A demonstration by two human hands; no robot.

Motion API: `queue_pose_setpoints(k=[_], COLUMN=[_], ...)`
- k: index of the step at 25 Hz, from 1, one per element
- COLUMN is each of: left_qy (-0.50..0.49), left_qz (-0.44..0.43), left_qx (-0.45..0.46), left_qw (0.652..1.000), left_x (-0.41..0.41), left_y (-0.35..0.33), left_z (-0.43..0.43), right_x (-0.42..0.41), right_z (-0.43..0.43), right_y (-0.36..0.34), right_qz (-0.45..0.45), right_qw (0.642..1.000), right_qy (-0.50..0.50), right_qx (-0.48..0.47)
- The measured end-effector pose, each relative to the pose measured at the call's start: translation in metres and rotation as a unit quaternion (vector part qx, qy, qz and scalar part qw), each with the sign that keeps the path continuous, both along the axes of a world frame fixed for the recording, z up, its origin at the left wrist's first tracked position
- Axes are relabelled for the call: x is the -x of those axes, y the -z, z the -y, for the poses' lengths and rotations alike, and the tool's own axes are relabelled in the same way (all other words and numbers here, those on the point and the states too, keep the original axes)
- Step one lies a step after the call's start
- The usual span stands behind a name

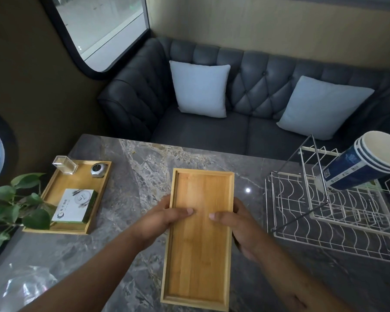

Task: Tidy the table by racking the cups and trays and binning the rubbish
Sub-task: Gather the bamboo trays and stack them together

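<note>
We look into a dim room. Most of the light comes from the window (104,30) at the upper left of the frame, blown out to pale white, and a second bright patch glares at the left edge. A small white glint sits right of centre on the marble table (131,167). The wooden tray (198,244) in the middle is evenly lit. We notice wide-angle bending: the window frame curves, and the stacked cups (360,163) at the right edge look stretched. The lower left corner is smeared and soft, and the sofa (212,131) is murky.
</note>
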State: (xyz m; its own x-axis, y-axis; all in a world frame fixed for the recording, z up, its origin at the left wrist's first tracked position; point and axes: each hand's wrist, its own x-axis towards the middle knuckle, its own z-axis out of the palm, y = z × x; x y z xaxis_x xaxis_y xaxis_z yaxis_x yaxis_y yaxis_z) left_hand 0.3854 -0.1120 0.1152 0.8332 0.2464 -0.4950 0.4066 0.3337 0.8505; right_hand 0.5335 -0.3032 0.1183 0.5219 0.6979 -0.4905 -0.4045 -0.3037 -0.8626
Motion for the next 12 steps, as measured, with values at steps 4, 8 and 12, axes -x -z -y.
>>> queue_pose_setpoints(k=[4,8,12], left_qy=[0.009,0.015,-0.036], left_qz=[-0.031,-0.045,-0.027], left_qx=[0.036,0.078,0.152], left_qw=[0.999,0.996,0.987], left_x=[0.015,0.032,0.031], left_y=[0.011,0.017,0.006], left_z=[0.013,0.037,0.057], right_x=[0.001,-0.003,0.002], right_z=[0.001,0.005,0.014], right_y=[0.006,0.009,0.003], right_qz=[-0.046,-0.097,-0.091], right_qw=[0.999,0.995,0.996], right_qy=[0.005,0.022,-0.02], right_qx=[-0.013,-0.006,-0.004])
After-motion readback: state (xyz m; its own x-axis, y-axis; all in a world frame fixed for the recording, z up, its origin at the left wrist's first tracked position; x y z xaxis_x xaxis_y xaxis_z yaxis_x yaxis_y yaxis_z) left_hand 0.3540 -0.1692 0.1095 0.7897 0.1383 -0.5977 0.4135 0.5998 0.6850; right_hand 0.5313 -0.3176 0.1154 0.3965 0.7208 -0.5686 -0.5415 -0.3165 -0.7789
